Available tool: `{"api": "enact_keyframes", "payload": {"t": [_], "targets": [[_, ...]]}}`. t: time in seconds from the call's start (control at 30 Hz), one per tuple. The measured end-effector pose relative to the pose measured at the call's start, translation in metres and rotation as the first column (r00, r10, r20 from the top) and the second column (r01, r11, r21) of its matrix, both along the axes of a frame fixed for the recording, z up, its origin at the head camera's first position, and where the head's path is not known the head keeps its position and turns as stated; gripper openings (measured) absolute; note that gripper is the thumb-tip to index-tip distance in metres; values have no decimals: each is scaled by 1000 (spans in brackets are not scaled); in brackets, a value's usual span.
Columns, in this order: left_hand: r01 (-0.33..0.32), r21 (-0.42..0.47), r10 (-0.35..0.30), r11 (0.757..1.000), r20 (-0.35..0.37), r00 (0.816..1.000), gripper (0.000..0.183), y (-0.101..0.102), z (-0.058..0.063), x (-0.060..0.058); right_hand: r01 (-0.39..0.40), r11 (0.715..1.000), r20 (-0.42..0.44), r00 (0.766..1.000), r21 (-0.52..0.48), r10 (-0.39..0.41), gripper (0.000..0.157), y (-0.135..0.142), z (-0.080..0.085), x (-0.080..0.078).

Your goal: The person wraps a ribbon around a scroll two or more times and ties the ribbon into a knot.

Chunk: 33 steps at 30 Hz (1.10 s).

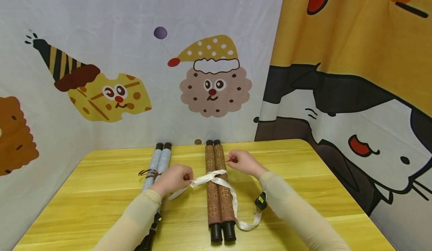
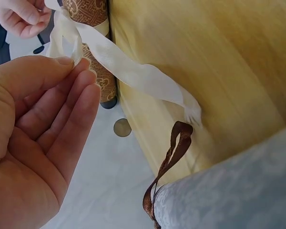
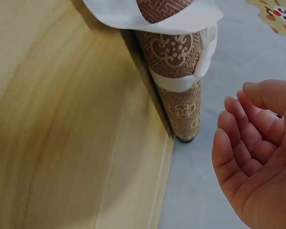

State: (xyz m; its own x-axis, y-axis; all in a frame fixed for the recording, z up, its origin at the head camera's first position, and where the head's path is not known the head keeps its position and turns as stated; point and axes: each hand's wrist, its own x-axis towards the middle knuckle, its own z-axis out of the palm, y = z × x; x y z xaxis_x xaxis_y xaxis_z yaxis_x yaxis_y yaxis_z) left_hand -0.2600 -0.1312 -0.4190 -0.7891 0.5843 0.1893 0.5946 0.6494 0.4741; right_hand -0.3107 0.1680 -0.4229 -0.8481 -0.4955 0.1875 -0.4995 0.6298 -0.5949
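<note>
Two brown patterned scrolls with black end knobs lie side by side on the table. A white ribbon goes around them, with one tail trailing to the right of the scrolls. Left of the scrolls, my left hand pinches a loop of this ribbon between thumb and index finger; the left wrist view shows the pinched loop closely. Just right of the scrolls' upper part, my right hand hovers with its fingers loosely curled. Nothing shows between its fingers in the right wrist view.
Two light blue scrolls, tied with a brown ribbon, lie at the left, partly behind the left forearm. The wooden table ends at a printed cloth backdrop. A black wrist device sits by the right sleeve.
</note>
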Motion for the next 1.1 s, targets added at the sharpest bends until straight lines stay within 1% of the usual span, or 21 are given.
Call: {"api": "enact_keyframes", "payload": {"t": [0.1, 0.2, 0.3, 0.4, 0.53, 0.63, 0.73, 0.83, 0.9, 1.0, 1.1], "targets": [[-3, 0, 3, 1000, -4, 1000, 20, 0, -1, 0, -35, 998, -23, 999, 56, 37, 5, -7, 1, 0], [-3, 0, 3, 1000, -8, 1000, 20, -1, -1, -1, -82, 989, -46, 995, 123, 88, 6, -15, 3, 0], [-1, 2, 1, 1000, -4, 1000, 20, -1, -2, -2, -131, 973, -65, 987, 188, 145, 9, -23, 5, 0], [2, 8, -2, 1000, 2, 1000, 19, -1, -3, -3, -157, 952, -89, 979, 263, 186, 10, -30, 5, 0], [3, 14, -3, 1000, 7, 1000, 19, -2, -3, -4, -162, 928, -134, 967, 334, 217, 6, -37, 3, 0], [1, 15, -1, 1000, 11, 1000, 19, -2, -3, -5, -153, 920, -155, 963, 360, 221, 3, -41, 3, 1], [0, 13, 0, 1000, 14, 1000, 19, -2, -4, -6, -136, 914, -170, 962, 381, 214, 7, -42, 3, 2], [0, 10, 0, 1000, 13, 1000, 19, -2, -5, -6, -121, 920, -177, 964, 372, 199, 12, -42, 3, 2], [2, 9, -2, 1000, 12, 1000, 19, -3, -5, -7, -108, 932, -170, 970, 347, 176, 13, -42, 4, 2], [-1, 7, 1, 1000, 8, 1000, 18, -2, -5, -7, -76, 957, -124, 986, 280, 114, 11, -39, 5, 2], [-3, 3, 3, 1000, 7, 1000, 18, -2, -4, -7, -35, 980, -72, 996, 195, 50, 7, -36, 7, 3]]}}
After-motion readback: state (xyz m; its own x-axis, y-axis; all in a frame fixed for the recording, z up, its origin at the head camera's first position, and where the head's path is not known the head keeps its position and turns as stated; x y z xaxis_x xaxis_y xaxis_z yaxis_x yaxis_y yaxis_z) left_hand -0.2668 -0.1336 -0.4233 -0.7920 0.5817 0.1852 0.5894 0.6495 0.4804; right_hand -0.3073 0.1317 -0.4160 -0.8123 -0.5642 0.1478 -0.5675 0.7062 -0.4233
